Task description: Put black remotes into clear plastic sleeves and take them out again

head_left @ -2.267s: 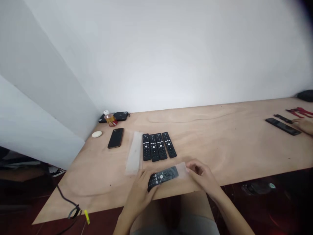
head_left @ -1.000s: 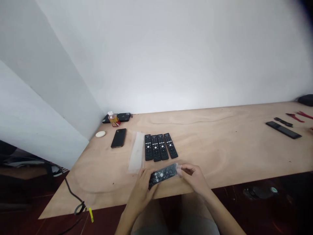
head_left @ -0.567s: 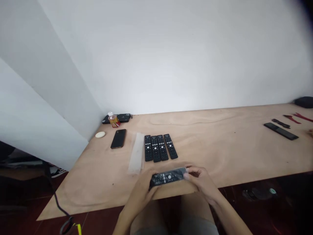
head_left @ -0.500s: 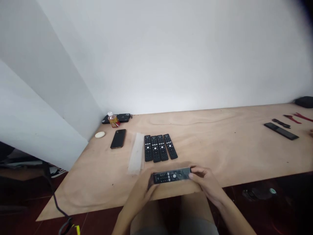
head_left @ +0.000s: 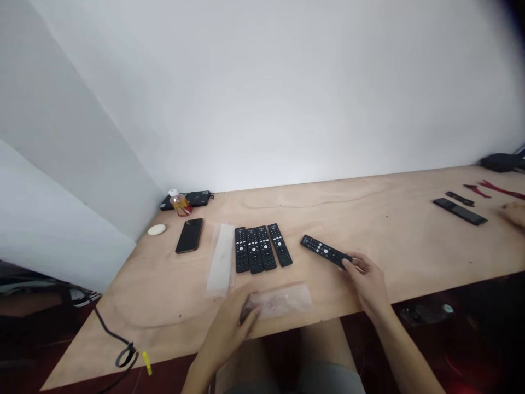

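My right hand (head_left: 367,279) grips the near end of a black remote control (head_left: 324,251), which lies slanted on the wooden table (head_left: 410,246) to the right of a row of several black remotes (head_left: 261,248). My left hand (head_left: 233,320) pinches the left end of an empty clear plastic sleeve (head_left: 281,300) at the table's front edge. More clear plastic sleeves (head_left: 221,258) lie flat just left of the row.
A black phone (head_left: 189,235), a white oval object (head_left: 156,230), a small bottle (head_left: 179,202) and a black box (head_left: 197,196) lie at the back left. Far right are another person's hand (head_left: 514,212), a long black remote (head_left: 459,210) and red tools (head_left: 498,189). A cable (head_left: 117,339) hangs at the left edge.
The remote has come out of the clear sleeve. My right hand carried it up and to the right onto the table, while my left hand stayed holding the emptied sleeve.
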### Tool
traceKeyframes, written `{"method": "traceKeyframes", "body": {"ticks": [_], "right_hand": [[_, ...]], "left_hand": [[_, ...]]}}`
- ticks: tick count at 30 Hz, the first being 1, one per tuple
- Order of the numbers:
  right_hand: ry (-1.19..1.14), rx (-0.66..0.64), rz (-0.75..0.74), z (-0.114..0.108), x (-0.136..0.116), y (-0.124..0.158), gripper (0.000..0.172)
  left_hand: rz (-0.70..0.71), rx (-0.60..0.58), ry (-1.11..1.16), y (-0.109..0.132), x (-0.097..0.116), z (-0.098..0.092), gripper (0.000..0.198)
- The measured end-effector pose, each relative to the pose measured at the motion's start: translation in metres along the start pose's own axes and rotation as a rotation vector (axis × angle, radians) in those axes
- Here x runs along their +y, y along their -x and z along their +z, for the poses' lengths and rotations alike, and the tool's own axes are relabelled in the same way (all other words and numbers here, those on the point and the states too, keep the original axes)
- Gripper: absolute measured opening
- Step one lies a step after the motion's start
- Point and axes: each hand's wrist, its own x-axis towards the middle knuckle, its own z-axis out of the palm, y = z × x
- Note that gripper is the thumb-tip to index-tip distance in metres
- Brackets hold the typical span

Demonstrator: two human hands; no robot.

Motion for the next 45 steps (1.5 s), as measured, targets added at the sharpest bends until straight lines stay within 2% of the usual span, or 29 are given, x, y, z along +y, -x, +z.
{"method": "traceKeyframes", "body": {"ticks": [1,5,7,10,14,16,18,20,22,25,27,30,32,35,37,39,42,44,45], "right_hand": [[0.094,-0.041,-0.047,0.015,-0.001,-0.002,0.05],[0.227,-0.134,-0.135,0.068,-0.003,-0.014,0.042],[0.27,-0.181,-0.174,0.086,-0.003,-0.017,0.035],[0.313,-0.272,-0.224,0.101,-0.008,-0.016,0.026],[0.349,-0.34,-0.314,0.103,-0.02,0.009,0.024],[0.369,-0.464,-0.365,0.099,-0.025,0.03,0.021],[0.402,-0.643,-0.401,0.093,-0.029,0.051,0.014],[0.43,-0.741,-0.405,0.085,-0.031,0.066,0.007],[0.41,-0.772,-0.356,0.075,-0.032,0.07,0.012],[0.321,-0.831,-0.162,0.06,-0.03,0.066,0.019],[0.266,-0.854,-0.045,0.057,-0.028,0.065,0.021],[0.12,-0.792,0.035,0.07,-0.023,0.076,0.029],[0.0,-0.726,0.078,0.088,-0.021,0.09,0.036],[-0.09,-0.703,0.095,0.11,-0.02,0.106,0.039],[-0.053,-0.706,0.036,0.115,-0.021,0.108,0.037],[0.051,-0.679,-0.078,0.112,-0.022,0.1,0.034],[0.197,-0.612,-0.213,0.105,-0.018,0.081,0.032],[0.225,-0.587,-0.226,0.102,-0.014,0.072,0.033],[0.226,-0.582,-0.222,0.101,-0.013,0.069,0.034]], "left_hand": [[-0.002,-0.005,-0.003,0.0,-0.002,0.001,0.035],[-0.016,-0.019,-0.013,0.003,-0.004,0.002,0.037],[-0.023,-0.024,-0.014,0.004,-0.003,0.002,0.037],[-0.023,-0.024,-0.007,0.005,-0.004,0.003,0.038],[-0.018,-0.026,0.021,0.005,-0.004,0.004,0.037],[-0.034,-0.033,0.056,0.004,-0.002,0.004,0.038],[-0.076,-0.029,0.107,0.004,-0.001,0.001,0.036],[-0.139,-0.007,0.159,0.005,-0.002,-0.004,0.033],[-0.206,0.026,0.205,0.006,-0.005,-0.01,0.033],[-0.31,0.108,0.329,0.008,-0.011,-0.019,0.037],[-0.35,0.247,0.531,0.008,-0.012,-0.018,0.048],[-0.334,0.475,0.959,0.005,0.0,-0.001,0.076],[-0.342,0.524,1.126,0.0,0.014,0.018,0.085],[-0.442,0.544,1.111,-0.009,0.033,0.031,0.08],[-0.46,0.577,1.047,-0.017,0.035,0.018,0.081],[-0.419,0.595,0.927,-0.028,0.028,-0.011,0.088],[-0.342,0.576,0.646,-0.053,0.0,-0.062,0.094],[-0.317,0.495,0.448,-0.074,-0.023,-0.084,0.093],[-0.321,0.477,0.323,-0.084,-0.034,-0.089,0.089]]}}
